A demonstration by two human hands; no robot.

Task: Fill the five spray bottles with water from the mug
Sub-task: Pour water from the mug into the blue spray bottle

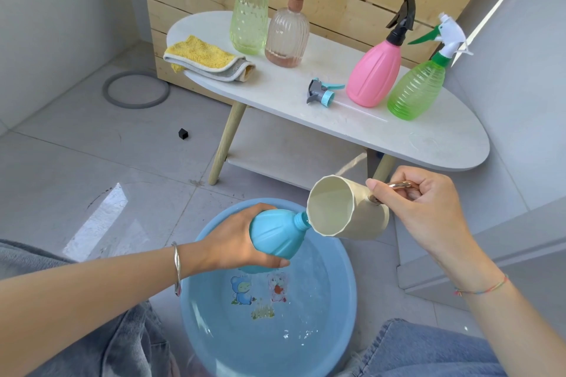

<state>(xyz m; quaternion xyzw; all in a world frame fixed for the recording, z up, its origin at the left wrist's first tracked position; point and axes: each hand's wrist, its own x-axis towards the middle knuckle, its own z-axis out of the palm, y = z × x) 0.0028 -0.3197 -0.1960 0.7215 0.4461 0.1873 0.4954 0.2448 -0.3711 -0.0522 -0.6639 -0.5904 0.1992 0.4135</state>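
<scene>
**Mug tipped at the blue bottle**

Lower middle of the frame: left hand (pixel 235 242) grips the capless blue bottle (pixel 277 240) over the basin (pixel 349 294), right hand (pixel 424 208) holds the mug (pixel 346 208) by its handle, rim touching the bottle's neck. Four other bottles stand on the surface (pixel 428 138) up top.

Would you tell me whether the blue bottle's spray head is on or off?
Off: the blue bottle shows a bare threaded neck at the mug; a spray head lies on the table.

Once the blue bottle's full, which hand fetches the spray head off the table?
Right hand, probably: it holds only the mug, easy to set down; the left hand grips the blue bottle needing the spray head.
</scene>
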